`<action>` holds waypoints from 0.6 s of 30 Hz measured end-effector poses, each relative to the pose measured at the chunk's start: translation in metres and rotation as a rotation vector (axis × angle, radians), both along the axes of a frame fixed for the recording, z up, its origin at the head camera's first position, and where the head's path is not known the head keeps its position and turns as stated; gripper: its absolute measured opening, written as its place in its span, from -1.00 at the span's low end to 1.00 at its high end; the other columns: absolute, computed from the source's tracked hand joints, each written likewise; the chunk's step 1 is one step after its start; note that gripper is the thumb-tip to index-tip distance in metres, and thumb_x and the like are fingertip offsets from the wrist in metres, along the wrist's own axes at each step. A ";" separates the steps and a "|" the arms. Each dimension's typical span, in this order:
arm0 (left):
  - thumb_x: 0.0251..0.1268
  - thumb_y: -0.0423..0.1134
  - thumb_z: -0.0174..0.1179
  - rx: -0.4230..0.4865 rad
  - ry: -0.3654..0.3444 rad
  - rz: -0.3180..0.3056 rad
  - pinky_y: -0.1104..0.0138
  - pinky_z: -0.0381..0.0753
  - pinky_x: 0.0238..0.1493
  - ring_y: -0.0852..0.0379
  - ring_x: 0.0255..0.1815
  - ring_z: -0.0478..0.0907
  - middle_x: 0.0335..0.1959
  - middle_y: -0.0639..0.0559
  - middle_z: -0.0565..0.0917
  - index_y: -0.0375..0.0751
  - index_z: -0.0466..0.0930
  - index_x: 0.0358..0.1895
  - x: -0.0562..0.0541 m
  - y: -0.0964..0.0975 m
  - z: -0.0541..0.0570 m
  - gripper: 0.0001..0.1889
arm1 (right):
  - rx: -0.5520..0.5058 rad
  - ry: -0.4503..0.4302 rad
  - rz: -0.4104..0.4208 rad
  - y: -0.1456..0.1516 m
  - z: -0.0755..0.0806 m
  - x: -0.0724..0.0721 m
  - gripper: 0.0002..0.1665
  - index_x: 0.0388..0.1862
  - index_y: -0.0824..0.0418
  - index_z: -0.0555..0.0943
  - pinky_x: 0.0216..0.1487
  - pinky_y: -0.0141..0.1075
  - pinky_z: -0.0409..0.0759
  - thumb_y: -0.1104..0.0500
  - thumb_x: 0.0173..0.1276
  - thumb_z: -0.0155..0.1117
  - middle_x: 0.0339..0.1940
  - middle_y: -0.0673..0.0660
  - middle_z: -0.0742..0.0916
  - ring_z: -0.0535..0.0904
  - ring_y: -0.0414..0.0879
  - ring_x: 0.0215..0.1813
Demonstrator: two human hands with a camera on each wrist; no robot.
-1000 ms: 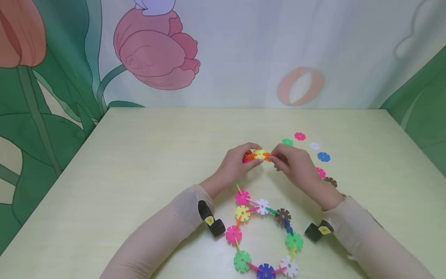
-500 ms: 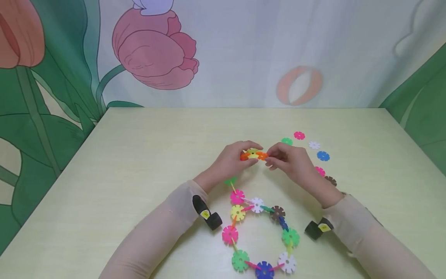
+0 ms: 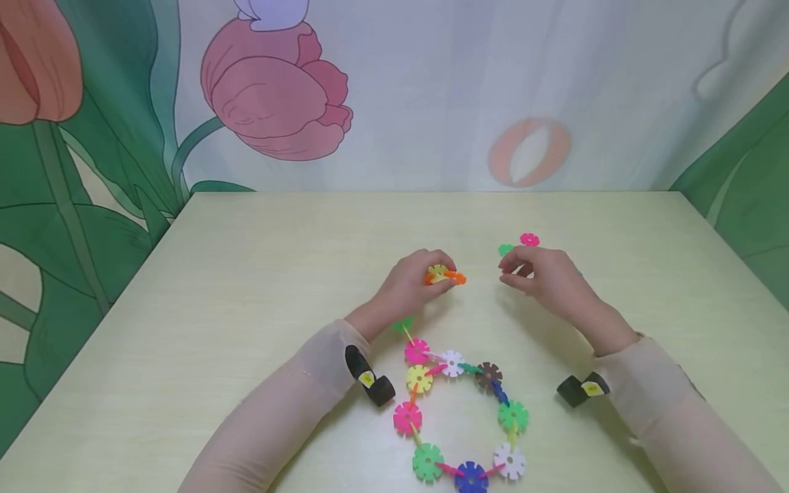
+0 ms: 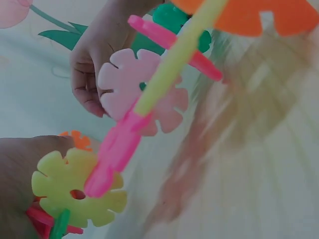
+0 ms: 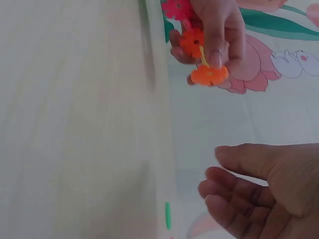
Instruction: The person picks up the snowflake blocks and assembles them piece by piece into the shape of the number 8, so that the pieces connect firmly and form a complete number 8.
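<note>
My left hand (image 3: 414, 279) pinches a chain of notched plastic flower discs above the table, near a yellow disc (image 3: 437, 272). An orange disc (image 3: 457, 277) sticks out past the fingertips; the right wrist view also shows this orange disc (image 5: 209, 75) at the chain's end. From that hand the chain runs down to a ring of joined discs, including a pink disc (image 3: 407, 418) and a dark blue disc (image 3: 471, 477). To the right, my right hand (image 3: 551, 277) hovers with loosely bent fingers, holding nothing visible, close to a loose green disc (image 3: 506, 250).
A loose pink disc (image 3: 529, 239) lies beyond my right hand, which hides the table behind it. The pale table (image 3: 277, 274) ends at a printed curtain (image 3: 431, 96). Black cameras (image 3: 574, 391) are strapped to both wrists.
My right hand has let go of the orange disc and moved right, now covering the white, blue and brown loose discs. The left hand has shifted slightly left, still holding the chain.
</note>
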State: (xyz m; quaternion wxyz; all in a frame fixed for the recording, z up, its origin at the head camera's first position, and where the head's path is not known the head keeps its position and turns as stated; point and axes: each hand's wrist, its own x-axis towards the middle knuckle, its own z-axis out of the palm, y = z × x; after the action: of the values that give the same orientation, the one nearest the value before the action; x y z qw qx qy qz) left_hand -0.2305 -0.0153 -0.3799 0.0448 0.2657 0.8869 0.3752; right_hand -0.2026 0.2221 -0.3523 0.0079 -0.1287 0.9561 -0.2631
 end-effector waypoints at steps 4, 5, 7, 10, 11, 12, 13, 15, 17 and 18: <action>0.28 -0.15 0.26 -0.004 0.046 0.016 0.27 0.52 0.03 0.11 -0.02 0.51 -0.05 0.04 0.64 -0.05 0.63 0.00 0.000 0.001 -0.003 -0.75 | 0.085 -0.043 -0.022 0.012 0.006 0.001 -0.72 -0.07 0.28 0.63 -0.16 -0.17 0.61 0.19 0.26 0.35 -0.16 0.21 0.73 0.63 0.06 -0.12; 0.28 -0.15 0.25 -0.004 0.055 0.018 0.28 0.52 0.01 0.11 -0.03 0.52 -0.06 0.04 0.64 -0.05 0.64 -0.01 0.000 0.001 -0.003 -0.75 | 0.105 -0.061 -0.029 0.015 0.008 0.001 -0.70 -0.06 0.29 0.62 -0.15 -0.16 0.62 0.19 0.26 0.36 -0.14 0.22 0.73 0.63 0.07 -0.12; 0.29 -0.14 0.24 0.000 0.068 0.022 0.30 0.51 -0.02 0.11 -0.05 0.52 -0.08 0.03 0.64 -0.07 0.65 -0.01 0.001 0.001 -0.003 -0.76 | 0.146 -0.099 -0.041 0.020 0.010 0.001 -0.67 -0.05 0.30 0.62 -0.17 -0.16 0.63 0.19 0.24 0.37 -0.13 0.25 0.72 0.62 0.08 -0.14; 0.30 -0.14 0.24 0.010 0.076 0.023 0.32 0.50 -0.05 0.11 -0.07 0.52 -0.10 0.02 0.64 -0.08 0.67 -0.02 0.002 0.000 -0.003 -0.76 | 0.209 -0.156 -0.053 0.029 0.012 0.001 -0.65 -0.04 0.32 0.61 -0.18 -0.15 0.63 0.19 0.23 0.38 -0.13 0.28 0.70 0.59 0.06 -0.18; 0.30 -0.14 0.24 0.015 0.079 0.023 0.32 0.50 -0.07 0.11 -0.08 0.52 -0.11 0.02 0.64 -0.08 0.67 -0.03 0.002 0.000 -0.004 -0.76 | 0.230 -0.172 -0.056 0.032 0.013 0.001 -0.65 -0.04 0.32 0.61 -0.16 -0.13 0.63 0.19 0.22 0.38 -0.13 0.28 0.70 0.59 0.06 -0.17; 0.30 -0.14 0.23 0.018 0.081 0.023 0.33 0.50 -0.08 0.11 -0.09 0.52 -0.12 0.02 0.65 -0.08 0.67 -0.03 0.002 0.000 -0.004 -0.77 | 0.248 -0.187 -0.059 0.034 0.012 0.002 -0.65 -0.04 0.32 0.61 -0.14 -0.11 0.62 0.19 0.22 0.38 -0.13 0.27 0.70 0.58 0.06 -0.17; 0.30 -0.14 0.23 0.021 0.081 0.022 0.34 0.49 -0.08 0.12 -0.09 0.51 -0.12 0.02 0.65 -0.08 0.67 -0.03 0.002 0.000 -0.004 -0.77 | 0.263 -0.201 -0.061 0.037 0.013 0.002 -0.64 -0.04 0.32 0.61 -0.12 -0.09 0.62 0.19 0.22 0.38 -0.13 0.27 0.70 0.58 0.06 -0.17; 0.31 -0.13 0.23 0.027 0.077 0.022 0.34 0.49 -0.09 0.12 -0.10 0.51 -0.12 0.02 0.64 -0.08 0.67 -0.03 0.002 0.000 -0.005 -0.76 | 0.287 -0.226 -0.064 0.042 0.012 0.003 -0.64 -0.05 0.33 0.60 -0.09 -0.05 0.61 0.19 0.20 0.39 -0.12 0.29 0.69 0.58 0.10 -0.14; 0.31 -0.13 0.22 0.030 0.071 0.021 0.34 0.49 -0.09 0.13 -0.10 0.50 -0.12 0.02 0.64 -0.08 0.67 -0.02 0.002 0.001 -0.005 -0.76 | 0.297 -0.255 -0.073 0.046 0.011 0.003 -0.61 -0.04 0.33 0.60 -0.12 -0.05 0.61 0.18 0.19 0.41 -0.10 0.31 0.68 0.57 0.13 -0.13; 0.31 -0.13 0.22 0.031 0.069 0.021 0.34 0.49 -0.09 0.12 -0.10 0.50 -0.12 0.02 0.63 -0.08 0.66 -0.01 0.002 0.001 -0.005 -0.76 | 0.300 -0.264 -0.076 0.047 0.011 0.004 -0.60 -0.04 0.34 0.59 -0.13 -0.06 0.62 0.18 0.18 0.42 -0.09 0.32 0.68 0.57 0.13 -0.13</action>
State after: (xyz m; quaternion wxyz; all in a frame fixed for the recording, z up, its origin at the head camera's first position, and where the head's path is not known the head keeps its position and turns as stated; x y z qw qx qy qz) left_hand -0.2283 -0.0144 -0.3848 0.0063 0.2697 0.8848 0.3800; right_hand -0.1989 0.2695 -0.3416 0.1424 -0.0544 0.9794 -0.1324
